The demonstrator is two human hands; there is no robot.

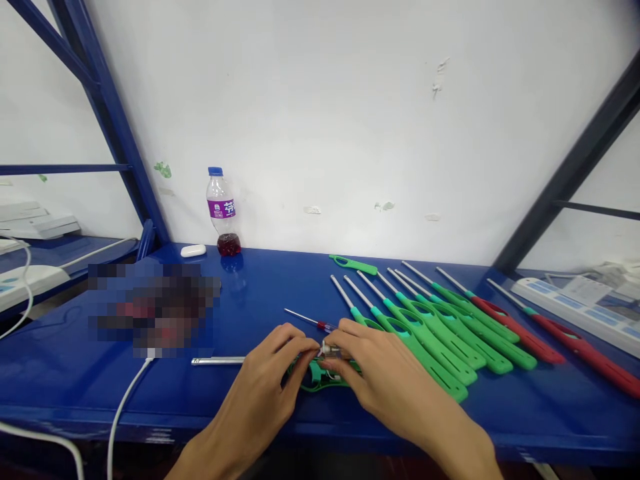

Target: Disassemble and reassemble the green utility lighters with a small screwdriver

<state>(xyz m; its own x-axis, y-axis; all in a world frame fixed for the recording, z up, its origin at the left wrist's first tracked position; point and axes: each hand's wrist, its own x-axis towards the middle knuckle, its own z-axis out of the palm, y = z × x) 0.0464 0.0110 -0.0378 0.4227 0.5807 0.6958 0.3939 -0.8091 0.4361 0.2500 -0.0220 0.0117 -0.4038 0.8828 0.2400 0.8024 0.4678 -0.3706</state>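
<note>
An opened green gas lighter (316, 385) lies on the blue table under my hands, its inner parts partly showing. Its silver metal tube (219, 361) points left, past my left hand (270, 380). The thumb and index finger of that hand are pinched at the end of a small whitish and metal lighter part (329, 349). My right hand (383, 373) grips this part from the other side, just above the green casing; its far end is hidden by the fingers. Behind the hands lies a thin screwdriver (309, 320) with a red and dark handle.
Several green lighters (450, 340) lie in a slanted row at the right, beside red lighters (583, 343). A loose green casing half (354, 265) is behind them. Farther out are a power strip (575, 310), a drink bottle (223, 213), a white case (193, 251) and a white cable (121, 407).
</note>
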